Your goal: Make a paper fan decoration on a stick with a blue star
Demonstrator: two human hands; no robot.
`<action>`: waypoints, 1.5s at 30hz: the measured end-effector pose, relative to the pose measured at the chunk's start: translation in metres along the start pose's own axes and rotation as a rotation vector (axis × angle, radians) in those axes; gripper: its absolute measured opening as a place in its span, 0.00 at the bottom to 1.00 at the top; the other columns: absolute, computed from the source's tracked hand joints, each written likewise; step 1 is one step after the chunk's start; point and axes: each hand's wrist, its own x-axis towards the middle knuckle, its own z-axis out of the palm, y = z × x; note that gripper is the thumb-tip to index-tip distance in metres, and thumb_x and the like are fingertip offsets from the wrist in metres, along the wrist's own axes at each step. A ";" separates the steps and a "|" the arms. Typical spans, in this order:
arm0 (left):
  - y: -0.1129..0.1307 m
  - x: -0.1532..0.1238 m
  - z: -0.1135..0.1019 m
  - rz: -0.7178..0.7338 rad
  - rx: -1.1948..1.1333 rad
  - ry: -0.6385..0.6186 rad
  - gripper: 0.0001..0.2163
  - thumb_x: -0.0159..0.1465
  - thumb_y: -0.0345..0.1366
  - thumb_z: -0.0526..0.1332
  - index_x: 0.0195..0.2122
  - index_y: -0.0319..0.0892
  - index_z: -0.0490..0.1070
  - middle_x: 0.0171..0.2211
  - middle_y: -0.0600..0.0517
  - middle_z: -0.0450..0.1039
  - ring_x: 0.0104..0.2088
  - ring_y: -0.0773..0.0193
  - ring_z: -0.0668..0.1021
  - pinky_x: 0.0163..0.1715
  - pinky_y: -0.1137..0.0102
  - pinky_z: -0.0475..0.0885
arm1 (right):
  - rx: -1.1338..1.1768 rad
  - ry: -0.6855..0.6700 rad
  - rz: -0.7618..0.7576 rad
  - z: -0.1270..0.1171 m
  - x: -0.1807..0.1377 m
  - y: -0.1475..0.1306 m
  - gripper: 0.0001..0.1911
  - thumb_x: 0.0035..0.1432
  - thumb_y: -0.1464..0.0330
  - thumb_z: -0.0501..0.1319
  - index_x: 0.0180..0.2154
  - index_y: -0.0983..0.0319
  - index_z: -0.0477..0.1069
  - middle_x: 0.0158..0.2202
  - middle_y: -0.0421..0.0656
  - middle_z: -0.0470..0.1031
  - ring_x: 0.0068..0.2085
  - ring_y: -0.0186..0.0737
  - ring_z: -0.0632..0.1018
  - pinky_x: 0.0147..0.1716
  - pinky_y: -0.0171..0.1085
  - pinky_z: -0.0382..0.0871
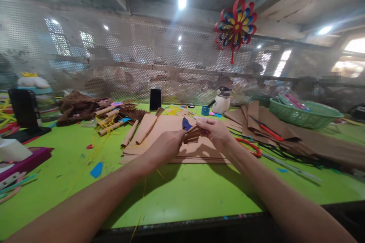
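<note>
Between my two hands is a small folded piece of brown paper, held above a stack of brown paper sheets. My left hand is closed on its left end. On the right end, the fingers of my right hand pinch the paper. Just behind it shows a dark blue object, partly hidden, whose kind I cannot make out. Rolled brown paper tubes lie left of my hands, some wound with yellow string. Scissors with red handles rest by my right forearm.
A phone stands at the back, near a white jug and a blue pot. On the right are brown sheets, a red-handled tool and a green basket. A purple box sits at left.
</note>
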 end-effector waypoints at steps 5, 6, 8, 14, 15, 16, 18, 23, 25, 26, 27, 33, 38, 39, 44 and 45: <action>0.001 0.002 0.003 -0.015 0.111 -0.066 0.06 0.59 0.31 0.52 0.31 0.40 0.67 0.23 0.50 0.70 0.22 0.65 0.69 0.23 0.73 0.57 | 0.033 0.042 0.028 -0.001 0.003 0.000 0.13 0.39 0.64 0.68 0.21 0.67 0.70 0.20 0.39 0.70 0.22 0.29 0.67 0.22 0.32 0.58; 0.002 0.003 0.003 -0.023 0.101 -0.076 0.07 0.60 0.32 0.50 0.30 0.40 0.67 0.24 0.50 0.70 0.22 0.65 0.70 0.23 0.73 0.57 | 0.037 0.046 0.027 -0.002 0.004 0.001 0.13 0.39 0.64 0.68 0.22 0.67 0.70 0.20 0.40 0.70 0.22 0.29 0.67 0.21 0.32 0.58; 0.003 0.004 0.004 -0.041 0.087 -0.090 0.10 0.63 0.34 0.47 0.30 0.41 0.66 0.24 0.50 0.70 0.22 0.66 0.70 0.24 0.73 0.58 | 0.033 0.063 0.016 -0.003 0.005 0.003 0.13 0.39 0.63 0.67 0.22 0.67 0.70 0.20 0.40 0.70 0.21 0.29 0.67 0.21 0.31 0.58; 0.004 0.005 0.001 -0.086 0.126 -0.129 0.10 0.62 0.34 0.46 0.30 0.40 0.65 0.25 0.51 0.71 0.25 0.66 0.72 0.26 0.74 0.61 | -0.004 0.061 -0.012 -0.002 0.006 0.005 0.18 0.42 0.57 0.64 0.22 0.67 0.69 0.20 0.41 0.70 0.21 0.30 0.69 0.21 0.31 0.61; 0.003 0.005 0.001 -0.089 0.131 -0.134 0.09 0.62 0.33 0.47 0.30 0.40 0.65 0.26 0.51 0.72 0.26 0.66 0.72 0.26 0.74 0.61 | -0.025 0.031 -0.006 -0.001 0.005 0.004 0.19 0.44 0.55 0.63 0.24 0.67 0.70 0.21 0.42 0.71 0.23 0.31 0.70 0.22 0.31 0.63; 0.003 0.004 0.001 -0.090 0.133 -0.138 0.09 0.62 0.32 0.47 0.31 0.40 0.65 0.26 0.51 0.72 0.26 0.66 0.72 0.26 0.74 0.62 | -0.064 0.005 -0.008 0.000 0.004 0.003 0.19 0.46 0.55 0.62 0.26 0.67 0.70 0.22 0.42 0.71 0.24 0.32 0.71 0.23 0.32 0.64; 0.003 0.004 0.001 -0.086 0.134 -0.142 0.09 0.62 0.32 0.47 0.31 0.40 0.65 0.26 0.51 0.72 0.26 0.66 0.72 0.26 0.73 0.62 | -0.176 -0.021 -0.057 0.001 0.003 0.000 0.20 0.45 0.57 0.63 0.36 0.65 0.70 0.26 0.42 0.72 0.27 0.34 0.73 0.26 0.33 0.66; 0.004 0.004 0.001 -0.047 0.117 -0.144 0.11 0.64 0.35 0.45 0.33 0.40 0.66 0.26 0.51 0.73 0.25 0.66 0.73 0.26 0.74 0.62 | -0.530 -0.186 -0.283 -0.009 0.003 -0.007 0.17 0.44 0.65 0.65 0.39 0.62 0.72 0.35 0.44 0.73 0.36 0.37 0.73 0.35 0.35 0.67; 0.004 0.004 0.000 -0.038 0.124 -0.152 0.12 0.64 0.36 0.45 0.33 0.40 0.66 0.26 0.51 0.73 0.25 0.66 0.73 0.26 0.74 0.62 | -0.576 -0.285 -0.273 -0.014 0.004 -0.009 0.12 0.45 0.64 0.64 0.33 0.64 0.75 0.32 0.44 0.74 0.34 0.37 0.74 0.35 0.36 0.67; 0.003 0.004 0.000 -0.037 0.130 -0.156 0.11 0.64 0.36 0.45 0.33 0.40 0.66 0.25 0.51 0.73 0.25 0.66 0.73 0.26 0.74 0.61 | -0.567 -0.311 -0.255 -0.016 0.004 -0.010 0.12 0.45 0.64 0.64 0.32 0.64 0.75 0.30 0.44 0.75 0.32 0.36 0.73 0.34 0.36 0.67; 0.003 0.005 -0.001 -0.036 0.135 -0.161 0.11 0.64 0.35 0.46 0.33 0.40 0.66 0.25 0.51 0.73 0.25 0.66 0.73 0.26 0.74 0.61 | -0.549 -0.321 -0.239 -0.017 0.004 -0.011 0.12 0.45 0.64 0.64 0.31 0.65 0.75 0.29 0.43 0.75 0.30 0.35 0.73 0.33 0.36 0.67; 0.004 0.005 -0.006 -0.038 0.068 -0.236 0.12 0.64 0.37 0.46 0.29 0.40 0.65 0.25 0.52 0.73 0.25 0.66 0.72 0.27 0.74 0.61 | -0.597 -0.314 -0.268 -0.020 0.001 -0.018 0.12 0.45 0.63 0.64 0.27 0.66 0.74 0.22 0.41 0.72 0.24 0.31 0.70 0.26 0.33 0.64; 0.007 0.007 -0.007 -0.123 -0.115 -0.307 0.19 0.65 0.44 0.43 0.26 0.39 0.66 0.23 0.52 0.73 0.23 0.68 0.71 0.27 0.74 0.62 | -0.655 -0.339 -0.280 -0.021 0.000 -0.019 0.12 0.46 0.62 0.63 0.25 0.66 0.74 0.19 0.40 0.70 0.22 0.30 0.68 0.22 0.31 0.62; 0.006 0.007 -0.007 -0.129 -0.141 -0.306 0.19 0.64 0.44 0.43 0.26 0.39 0.66 0.23 0.52 0.72 0.23 0.68 0.70 0.27 0.74 0.62 | -0.646 -0.338 -0.275 -0.021 0.000 -0.019 0.12 0.46 0.62 0.63 0.25 0.66 0.73 0.19 0.40 0.70 0.22 0.30 0.68 0.22 0.31 0.62; 0.001 0.009 -0.004 -0.182 -0.337 -0.295 0.18 0.62 0.46 0.47 0.33 0.37 0.69 0.25 0.51 0.70 0.24 0.68 0.71 0.25 0.74 0.63 | -0.595 -0.334 -0.214 -0.014 -0.001 -0.017 0.13 0.46 0.62 0.64 0.25 0.67 0.73 0.19 0.39 0.70 0.21 0.29 0.69 0.22 0.31 0.63; 0.001 0.010 -0.003 -0.197 -0.396 -0.304 0.18 0.62 0.46 0.47 0.34 0.36 0.69 0.25 0.51 0.70 0.24 0.68 0.71 0.24 0.74 0.64 | -0.594 -0.330 -0.214 -0.012 -0.002 -0.017 0.13 0.45 0.62 0.64 0.25 0.67 0.73 0.19 0.39 0.70 0.21 0.29 0.69 0.22 0.31 0.63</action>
